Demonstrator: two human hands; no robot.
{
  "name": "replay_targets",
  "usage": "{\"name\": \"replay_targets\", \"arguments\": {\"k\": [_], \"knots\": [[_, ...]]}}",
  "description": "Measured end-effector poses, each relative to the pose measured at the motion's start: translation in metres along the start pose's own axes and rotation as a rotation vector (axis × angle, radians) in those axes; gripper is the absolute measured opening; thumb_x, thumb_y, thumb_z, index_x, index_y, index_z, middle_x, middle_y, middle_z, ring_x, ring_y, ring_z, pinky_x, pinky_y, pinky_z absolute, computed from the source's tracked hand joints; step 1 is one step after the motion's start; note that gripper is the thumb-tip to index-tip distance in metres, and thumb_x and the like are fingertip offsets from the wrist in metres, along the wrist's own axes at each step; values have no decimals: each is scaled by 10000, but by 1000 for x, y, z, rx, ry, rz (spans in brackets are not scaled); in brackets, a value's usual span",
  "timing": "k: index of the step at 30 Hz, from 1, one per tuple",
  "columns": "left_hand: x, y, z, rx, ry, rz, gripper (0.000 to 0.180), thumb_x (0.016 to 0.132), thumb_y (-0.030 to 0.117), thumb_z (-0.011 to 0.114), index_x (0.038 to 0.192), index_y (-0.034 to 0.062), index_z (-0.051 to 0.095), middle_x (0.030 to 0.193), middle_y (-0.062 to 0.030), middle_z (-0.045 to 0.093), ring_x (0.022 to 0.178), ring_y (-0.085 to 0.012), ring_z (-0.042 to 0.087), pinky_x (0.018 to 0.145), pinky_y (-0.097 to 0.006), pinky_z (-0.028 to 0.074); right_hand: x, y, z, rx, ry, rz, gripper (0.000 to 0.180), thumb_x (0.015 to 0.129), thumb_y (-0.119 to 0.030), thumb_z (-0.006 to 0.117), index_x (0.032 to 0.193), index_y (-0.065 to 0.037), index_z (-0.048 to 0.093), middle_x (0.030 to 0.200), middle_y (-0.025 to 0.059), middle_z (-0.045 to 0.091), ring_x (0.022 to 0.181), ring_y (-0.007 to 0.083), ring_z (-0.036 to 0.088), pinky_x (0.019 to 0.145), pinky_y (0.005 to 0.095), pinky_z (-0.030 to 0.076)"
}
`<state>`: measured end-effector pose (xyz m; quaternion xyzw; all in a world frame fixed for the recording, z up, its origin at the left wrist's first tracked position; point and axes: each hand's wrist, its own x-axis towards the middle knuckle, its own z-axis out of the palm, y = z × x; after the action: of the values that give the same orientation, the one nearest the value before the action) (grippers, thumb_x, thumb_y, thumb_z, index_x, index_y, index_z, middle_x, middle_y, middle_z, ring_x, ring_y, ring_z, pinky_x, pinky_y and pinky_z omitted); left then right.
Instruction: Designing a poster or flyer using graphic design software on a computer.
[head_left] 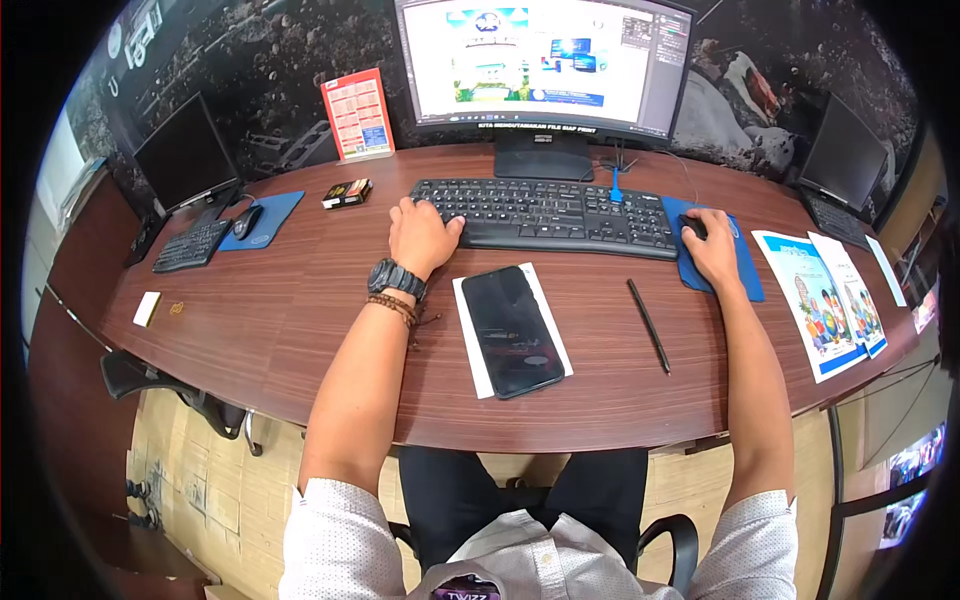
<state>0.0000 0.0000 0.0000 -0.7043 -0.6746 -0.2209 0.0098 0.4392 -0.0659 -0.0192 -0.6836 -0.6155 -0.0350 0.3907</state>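
Rested the left hand [425, 238] on the left end of a long black plastic keyboard [540, 215], with the fingers loosely bent over the keys and the thumb spread apart toward its near edge. Wore a dark wristwatch [385, 278] on the same arm, on the near side of the keyboard. Laid the right hand [715, 250] over a small black computer mouse [694, 228] just beside the keyboard's right end, with the fingers closed lightly around it; could not make out any press of a button. Had a blue mouse pad [748, 265] under it, and a dark reddish-brown wood-grain bench [260, 330] under the keyboard. Faced a wide black-framed monitor [545, 60], lit with a colourful layout, beyond the keyboard. Had a black smartphone [510, 330] on a white sheet of paper [474, 350], on the near side of the keyboard, left of its middle, and a slim black pen [650, 328] slanting near its right part. Saw also a small black-and-yellow box [347, 193] just left of the keyboard, a red-and-white calendar card [358, 115] beyond its left end, and colourful printed sheets [810, 300] well to its right.
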Motion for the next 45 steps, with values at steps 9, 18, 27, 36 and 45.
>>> {"name": "replay_targets", "arguments": {"k": [9,18,27,36,45], "knots": [[-5,-32,-1,-111,133,76,875,763,636,702,1295,-33,513,1325,-321,460,1276,-472,391,1061,-551,314,2,-16,23,35,21,12,354,794,-254,667,1118,-110,667,1207,131,551,1120,340,572,975,424,463],[-5,4,25,-189,86,147,1077,731,736,663,1406,-62,404,1372,-361,394,1313,-503,336,1123,-542,242,-1,26,-8,79,143,-167,295,792,-110,628,1066,1,617,1075,168,575,1045,341,581,928,401,463],[12,-15,7,69,63,149,1142,701,807,624,1382,-89,429,1361,-373,443,1323,-488,396,1091,-536,327,17,30,14,-46,98,-267,360,818,-226,636,1124,-39,662,1115,199,623,1098,364,566,980,423,444],[3,-18,9,-80,-51,47,1106,723,771,652,1435,-38,401,1401,-366,390,1340,-500,341,1110,-536,281,4,9,11,-17,56,-117,324,828,-228,648,1110,-70,665,1161,162,593,1124,352,575,965,408,463],[-5,-12,4,-44,-15,43,1051,736,760,645,1414,-19,446,1411,-330,404,1348,-471,349,1125,-518,271,0,6,6,12,27,-77,326,826,-201,639,1125,-72,660,1165,157,582,1115,351,581,964,404,466]]}}
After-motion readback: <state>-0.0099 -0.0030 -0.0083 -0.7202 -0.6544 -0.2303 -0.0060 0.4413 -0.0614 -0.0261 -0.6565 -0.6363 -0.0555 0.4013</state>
